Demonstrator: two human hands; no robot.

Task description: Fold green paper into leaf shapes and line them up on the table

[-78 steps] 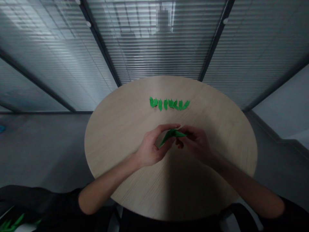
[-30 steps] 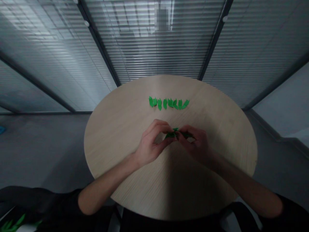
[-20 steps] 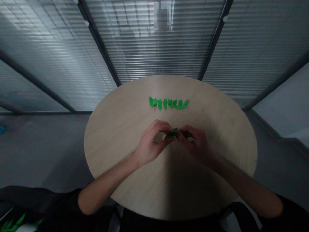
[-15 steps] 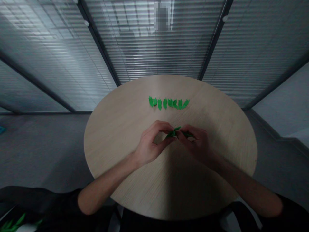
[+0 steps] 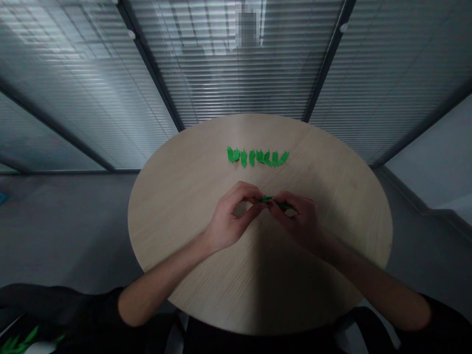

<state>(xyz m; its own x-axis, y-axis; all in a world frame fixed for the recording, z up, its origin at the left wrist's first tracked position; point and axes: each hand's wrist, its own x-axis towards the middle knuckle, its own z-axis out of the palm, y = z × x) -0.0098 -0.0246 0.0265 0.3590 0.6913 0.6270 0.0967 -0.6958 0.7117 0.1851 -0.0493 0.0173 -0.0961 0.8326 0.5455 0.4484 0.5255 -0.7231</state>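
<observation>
The left hand [image 5: 228,221] and right hand [image 5: 300,219] met just 12 o'clock of the middle of the tabletop [image 5: 173,206], fingers curled and tips pinched closed on a thin green piece [image 5: 265,199], largely hidden between them. A row of green pieces [image 5: 252,158] lay beyond at 12 o'clock, some apparently touching. Uneven pulling by the two pinches could have creased or torn the held piece; a careless reach towards 12 could have scattered the row.

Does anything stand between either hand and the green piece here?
Nothing visible does: left hand and right hand both pinch the green piece, and the row of green shapes lies beyond them on the table.
</observation>
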